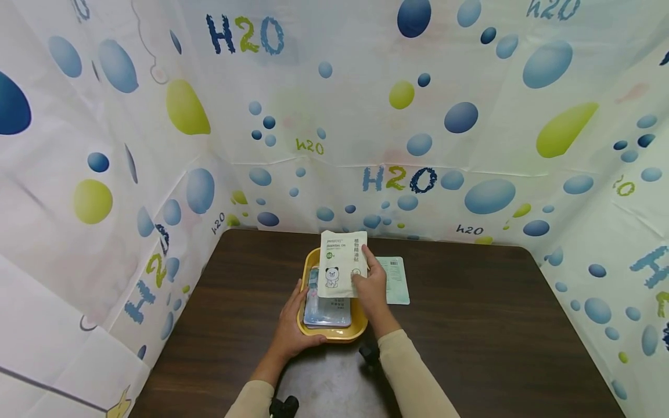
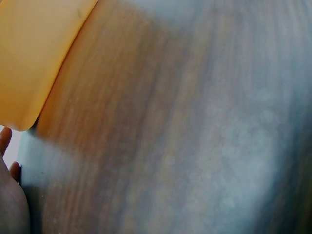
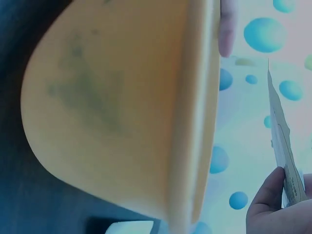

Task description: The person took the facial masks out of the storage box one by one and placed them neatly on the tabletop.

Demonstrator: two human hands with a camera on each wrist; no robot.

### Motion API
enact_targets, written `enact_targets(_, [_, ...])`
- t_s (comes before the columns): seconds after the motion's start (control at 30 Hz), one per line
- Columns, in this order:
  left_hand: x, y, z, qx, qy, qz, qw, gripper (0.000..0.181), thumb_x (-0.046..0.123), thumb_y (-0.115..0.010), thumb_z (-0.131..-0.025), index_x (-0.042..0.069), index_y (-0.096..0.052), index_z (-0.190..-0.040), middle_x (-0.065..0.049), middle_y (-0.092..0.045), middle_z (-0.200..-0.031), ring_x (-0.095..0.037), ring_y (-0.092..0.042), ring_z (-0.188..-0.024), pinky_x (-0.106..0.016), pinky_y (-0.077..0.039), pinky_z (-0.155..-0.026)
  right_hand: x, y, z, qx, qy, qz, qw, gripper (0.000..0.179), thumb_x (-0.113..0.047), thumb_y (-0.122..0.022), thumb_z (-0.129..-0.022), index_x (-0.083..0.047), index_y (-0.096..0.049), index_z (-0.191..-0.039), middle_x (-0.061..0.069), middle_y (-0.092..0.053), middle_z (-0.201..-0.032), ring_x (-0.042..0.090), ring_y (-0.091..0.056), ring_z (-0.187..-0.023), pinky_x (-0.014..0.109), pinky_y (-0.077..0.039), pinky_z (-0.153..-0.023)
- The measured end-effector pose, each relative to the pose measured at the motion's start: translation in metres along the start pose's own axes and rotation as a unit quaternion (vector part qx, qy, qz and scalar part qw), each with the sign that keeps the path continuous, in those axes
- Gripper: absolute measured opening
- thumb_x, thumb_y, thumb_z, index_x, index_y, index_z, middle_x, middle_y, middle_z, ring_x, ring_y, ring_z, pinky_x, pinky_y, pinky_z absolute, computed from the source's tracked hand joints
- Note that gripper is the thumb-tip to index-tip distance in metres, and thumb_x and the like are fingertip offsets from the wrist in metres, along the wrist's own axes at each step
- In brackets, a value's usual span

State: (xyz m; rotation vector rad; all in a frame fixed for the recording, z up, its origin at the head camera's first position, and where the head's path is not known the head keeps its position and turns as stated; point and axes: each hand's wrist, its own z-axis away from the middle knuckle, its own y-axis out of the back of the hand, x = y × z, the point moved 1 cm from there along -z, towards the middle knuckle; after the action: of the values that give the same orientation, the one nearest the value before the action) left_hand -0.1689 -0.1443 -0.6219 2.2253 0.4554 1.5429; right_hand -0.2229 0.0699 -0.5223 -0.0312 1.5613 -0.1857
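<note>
A white sachet [image 1: 340, 273] with a cartoon bear and the words "ESSENTIAL OIL" is pinched at its right edge by my right hand [image 1: 372, 287]. It is held over the yellow tray [image 1: 359, 328], and the right wrist view shows this sachet [image 3: 282, 141] edge-on between thumb and fingers. My left hand [image 1: 291, 328] holds the tray at its near left corner, fingers along the left side and thumb at the front rim. Inside the tray lies a bluish flat packet [image 1: 326, 313], its upper part hidden by the sachet.
On the dark wooden table [image 1: 470, 325], a pale green packet [image 1: 397, 281] lies right of the tray, partly behind my right hand. A white curtain [image 1: 340, 104] with blue and green dots hangs behind the table and along both sides.
</note>
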Motion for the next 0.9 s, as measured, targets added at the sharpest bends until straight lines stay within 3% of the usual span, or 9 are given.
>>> enact_targets(0.17, [0.0, 0.0, 0.0, -0.004, 0.008, -0.002, 1.0, 0.126, 0.048, -0.097, -0.05, 0.011, -0.041, -0.156, -0.006, -0.023, -0.171, -0.041, -0.03, -0.153, -0.073, -0.029, -0.112, -0.008, 0.004, -0.002, 0.007, 0.005, 0.002, 1.0, 0.079, 0.015, -0.051, -0.09, -0.02, -0.036, -0.159, 0.004, -0.04, -0.163, 0.028, -0.054, -0.136, 0.031, -0.056, -0.098])
enact_targets(0.53, [0.002, 0.001, 0.0, -0.003, 0.015, -0.004, 0.9999, 0.125, 0.047, -0.098, -0.051, 0.011, -0.041, -0.156, -0.005, -0.023, -0.171, -0.041, -0.031, -0.152, -0.072, -0.03, -0.113, -0.017, 0.015, -0.01, 0.01, 0.031, 0.007, 0.9995, 0.08, 0.013, -0.051, -0.091, -0.023, -0.033, -0.161, 0.003, -0.04, -0.163, 0.028, -0.055, -0.135, 0.03, -0.058, -0.093])
enact_targets(0.9, [0.004, 0.002, 0.0, -0.006, 0.02, 0.002, 0.9998, 0.125, 0.046, -0.099, -0.051, 0.01, -0.041, -0.156, -0.005, -0.023, -0.171, -0.042, -0.03, -0.153, -0.072, -0.029, -0.114, -0.028, 0.028, -0.021, 0.01, 0.051, -0.031, 0.9982, 0.082, 0.016, -0.05, -0.089, -0.019, -0.032, -0.161, 0.002, -0.041, -0.162, 0.027, -0.055, -0.136, 0.019, -0.057, -0.086])
